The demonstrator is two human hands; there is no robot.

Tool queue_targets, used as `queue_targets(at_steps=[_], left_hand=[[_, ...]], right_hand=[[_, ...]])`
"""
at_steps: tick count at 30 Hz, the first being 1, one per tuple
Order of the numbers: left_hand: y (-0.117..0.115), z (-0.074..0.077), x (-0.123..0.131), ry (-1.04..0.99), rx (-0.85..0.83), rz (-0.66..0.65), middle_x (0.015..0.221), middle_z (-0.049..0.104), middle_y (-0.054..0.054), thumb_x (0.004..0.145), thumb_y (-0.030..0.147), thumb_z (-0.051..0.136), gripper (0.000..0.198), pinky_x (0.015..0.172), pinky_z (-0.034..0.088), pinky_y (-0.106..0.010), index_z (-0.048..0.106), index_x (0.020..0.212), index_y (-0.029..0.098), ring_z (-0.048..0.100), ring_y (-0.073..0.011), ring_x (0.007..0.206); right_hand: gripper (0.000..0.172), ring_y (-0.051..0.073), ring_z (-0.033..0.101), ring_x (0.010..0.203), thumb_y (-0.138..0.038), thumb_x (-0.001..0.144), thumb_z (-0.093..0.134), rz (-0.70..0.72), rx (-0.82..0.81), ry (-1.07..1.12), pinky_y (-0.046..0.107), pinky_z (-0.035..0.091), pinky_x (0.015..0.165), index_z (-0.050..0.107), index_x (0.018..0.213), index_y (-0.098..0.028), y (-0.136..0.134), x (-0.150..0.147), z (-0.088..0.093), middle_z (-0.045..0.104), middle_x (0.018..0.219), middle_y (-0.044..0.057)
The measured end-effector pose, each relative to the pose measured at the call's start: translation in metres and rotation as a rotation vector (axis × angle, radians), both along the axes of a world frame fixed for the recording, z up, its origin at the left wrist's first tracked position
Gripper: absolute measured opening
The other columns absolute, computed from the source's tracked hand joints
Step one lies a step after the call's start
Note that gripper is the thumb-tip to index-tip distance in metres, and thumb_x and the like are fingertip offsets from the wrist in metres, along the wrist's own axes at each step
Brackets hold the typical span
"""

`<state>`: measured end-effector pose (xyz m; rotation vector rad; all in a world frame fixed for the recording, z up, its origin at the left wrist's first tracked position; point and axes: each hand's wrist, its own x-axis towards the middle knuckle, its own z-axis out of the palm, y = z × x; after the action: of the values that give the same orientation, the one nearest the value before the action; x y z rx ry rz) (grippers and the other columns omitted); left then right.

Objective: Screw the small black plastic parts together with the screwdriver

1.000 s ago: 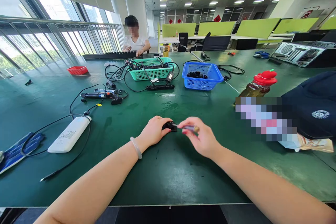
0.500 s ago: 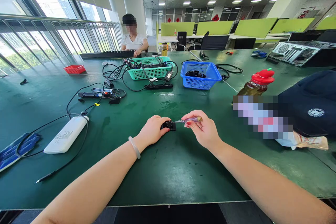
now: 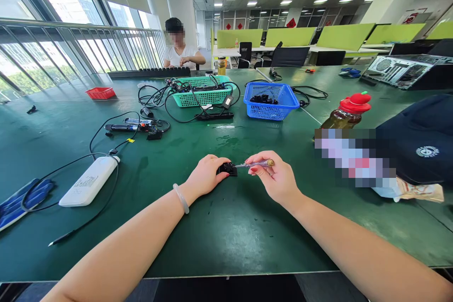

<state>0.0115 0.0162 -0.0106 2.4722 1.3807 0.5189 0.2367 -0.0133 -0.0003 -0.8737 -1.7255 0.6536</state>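
Over the last second the right hand [image 3: 274, 179] has lifted a little and the screwdriver [image 3: 256, 164] has swung from a downward slant to nearly level. In the last half second almost nothing has shifted. So the hold looks settled, with the tool tip kept against the small black part [image 3: 228, 168] rather than moving about.

The left hand [image 3: 207, 175] lies curled over that part, fingers [image 3: 216, 164] closed narrowly around its near and far sides, pinning it to the green table [image 3: 226, 226]. The part sits just past the left fingertips, between the two hands.

The right thumb and first fingers [image 3: 255, 170] pinch the screwdriver's handle tightly (its brass-coloured end pokes out beyond them). The metal shaft runs from those fingers toward the left hand and meets the part's edge.
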Motion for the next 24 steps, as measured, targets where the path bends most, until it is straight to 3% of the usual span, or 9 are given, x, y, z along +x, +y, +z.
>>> queue_targets(at_steps=[11, 24], left_hand=[[0.0003, -0.0009, 0.0007, -0.001, -0.014, 0.003, 0.115, 0.069, -0.007, 0.090, 0.028, 0.061, 0.035, 0.103, 0.045, -0.041, 0.061, 0.125, 0.021, 0.055, -0.0246, 0.113], [-0.0005, 0.0020, 0.0009, -0.002, -0.035, 0.012, 0.118, 0.068, -0.007, 0.090, 0.027, 0.061, 0.036, 0.104, 0.045, -0.041, 0.061, 0.126, 0.021, 0.055, -0.0250, 0.115]], right_hand=[[0.021, 0.020, 0.070, 0.075, -0.043, 0.084, 0.071, -0.096, 0.040, -0.050, 0.034, 0.058, 0.070, 0.068, 0.079, -0.023, 0.0032, -0.0003, 0.0023, 0.074, 0.084, 0.004], [0.009, 0.019, 0.071, 0.079, -0.031, 0.084, 0.069, -0.027, 0.022, -0.051, 0.033, 0.060, 0.074, 0.065, 0.083, -0.023, 0.0020, -0.0055, -0.0022, 0.074, 0.089, 0.003]])
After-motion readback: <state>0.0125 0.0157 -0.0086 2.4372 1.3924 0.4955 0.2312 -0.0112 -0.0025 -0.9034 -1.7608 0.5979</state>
